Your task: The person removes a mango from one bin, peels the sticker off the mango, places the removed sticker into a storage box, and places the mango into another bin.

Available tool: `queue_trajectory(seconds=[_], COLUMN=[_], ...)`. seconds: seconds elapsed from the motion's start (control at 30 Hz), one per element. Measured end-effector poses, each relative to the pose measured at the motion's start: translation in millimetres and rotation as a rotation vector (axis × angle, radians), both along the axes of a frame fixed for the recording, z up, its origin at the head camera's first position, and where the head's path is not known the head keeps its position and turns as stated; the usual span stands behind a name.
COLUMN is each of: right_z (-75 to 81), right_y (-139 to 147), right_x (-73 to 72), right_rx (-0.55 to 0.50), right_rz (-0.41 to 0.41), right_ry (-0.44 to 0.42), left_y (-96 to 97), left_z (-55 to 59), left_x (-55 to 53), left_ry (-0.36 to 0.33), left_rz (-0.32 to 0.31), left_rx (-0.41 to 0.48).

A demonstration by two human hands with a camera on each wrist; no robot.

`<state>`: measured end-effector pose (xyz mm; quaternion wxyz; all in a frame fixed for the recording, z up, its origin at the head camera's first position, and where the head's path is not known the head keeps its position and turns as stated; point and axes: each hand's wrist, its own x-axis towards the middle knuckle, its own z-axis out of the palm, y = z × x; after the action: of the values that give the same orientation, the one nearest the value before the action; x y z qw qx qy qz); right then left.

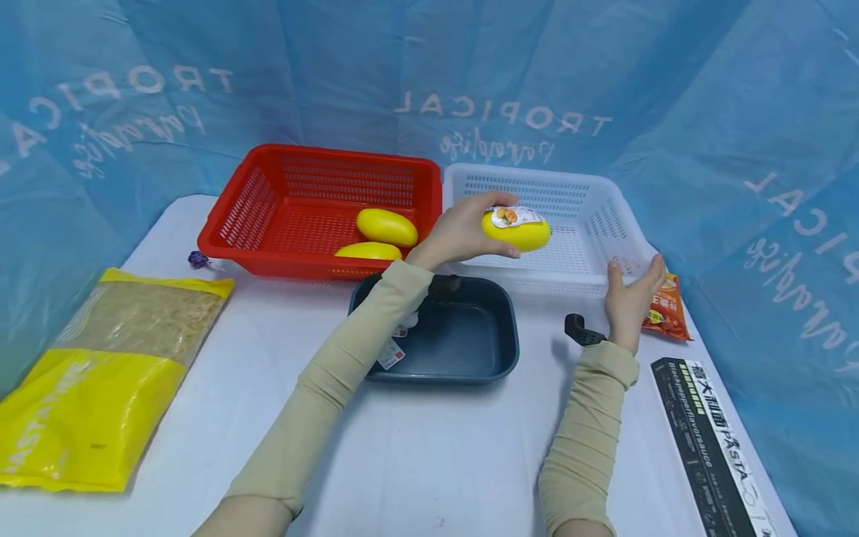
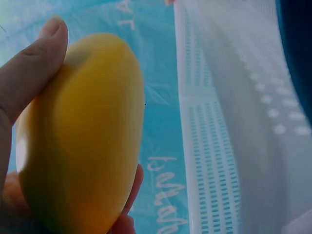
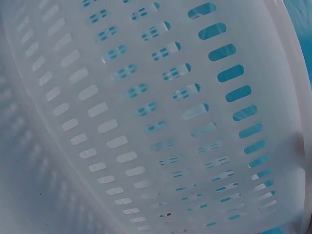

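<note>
My left hand (image 1: 463, 230) holds a yellow melon (image 1: 518, 235) with a paper label on its upper side, above the left part of the white plastic basket (image 1: 537, 283). The left wrist view shows the melon (image 2: 83, 131) close up, thumb on one side and fingertips showing beyond the other. At the basket's front right corner, my right hand (image 1: 631, 298) grips the rim. That hand is almost wholly out of the right wrist view, where the slotted basket wall (image 3: 146, 122) fills the picture. Two more yellow melons (image 1: 386, 227) lie in the red basket (image 1: 251, 257).
A dark blue tub (image 1: 463, 335) with small labelled items stands under my left forearm. Left lie a yellow pasta bag (image 1: 134, 365) and a purple-wrapped lollipop (image 1: 198, 259). Right are an orange-red packet (image 1: 667, 309) and a black pasta box (image 1: 711, 447). Blue sheeting (image 1: 335, 67) hangs behind.
</note>
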<state>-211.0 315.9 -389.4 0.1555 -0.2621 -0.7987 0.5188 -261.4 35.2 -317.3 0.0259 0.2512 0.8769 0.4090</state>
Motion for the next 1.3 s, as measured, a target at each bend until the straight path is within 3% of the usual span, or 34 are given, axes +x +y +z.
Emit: queue_trajectory(seconds=[0.2, 0.5, 0.7, 1.0, 1.13, 1.3], right_z=[0.3, 1.7, 9.9, 30.7, 44.8, 56.5], right_y=[0, 0, -3, -13, -28, -52], right_x=[0.8, 3.6, 7.3, 14.2, 17.7, 26.6], right_rx=[0.003, 0.03, 0.133, 0.211, 0.199, 0.215], right_rz=[0.001, 0.015, -0.003, -0.028, 0.032, 0.185], right_ry=[-0.006, -0.048, -0.052, -0.027, 0.009, 0.137], left_y=[-10.4, -34.7, -54.1, -72.6, -81.5, -91.7], left_z=[-3.0, -10.6, -18.3, -28.8, -32.8, -37.9], left_x=[26.8, 72.6, 100.1, 128.4, 139.8, 157.1], left_ry=[0.05, 0.015, -0.001, 0.04, 0.064, 0.084], left_rz=[-0.04, -0.025, -0.006, 0.01, 0.0, -0.016], left_rx=[0.045, 0.018, 0.008, -0.018, -0.032, -0.055])
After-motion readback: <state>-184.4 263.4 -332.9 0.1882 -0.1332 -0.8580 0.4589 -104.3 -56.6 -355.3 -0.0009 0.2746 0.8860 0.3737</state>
